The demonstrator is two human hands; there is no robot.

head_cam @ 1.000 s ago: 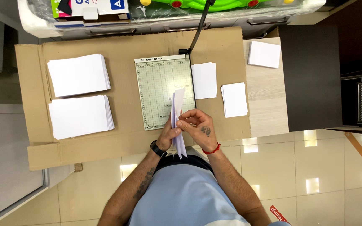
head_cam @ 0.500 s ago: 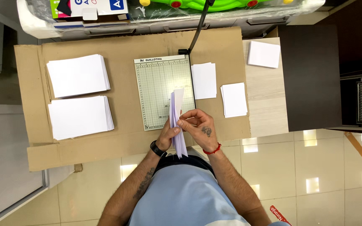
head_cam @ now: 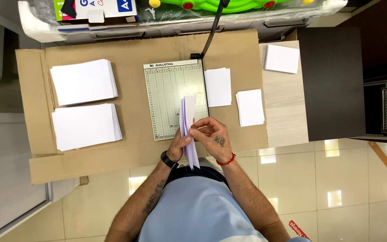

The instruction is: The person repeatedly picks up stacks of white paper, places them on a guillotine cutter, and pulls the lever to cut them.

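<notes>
Glossy cream floor tiles (head_cam: 337,188) with bright light reflections lie below and right of the hands, a cardboard-covered table (head_cam: 131,49) ahead, a dark cabinet (head_cam: 332,80) to the right.

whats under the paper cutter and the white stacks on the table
A flattened brown cardboard sheet lies under the paper cutter and the paper stacks. The table surface beneath the cardboard is hidden; only a pale wood part shows at right.

A white, blue and green box (head_cam: 97,10) lies plastic-wrapped at top left.
</notes>
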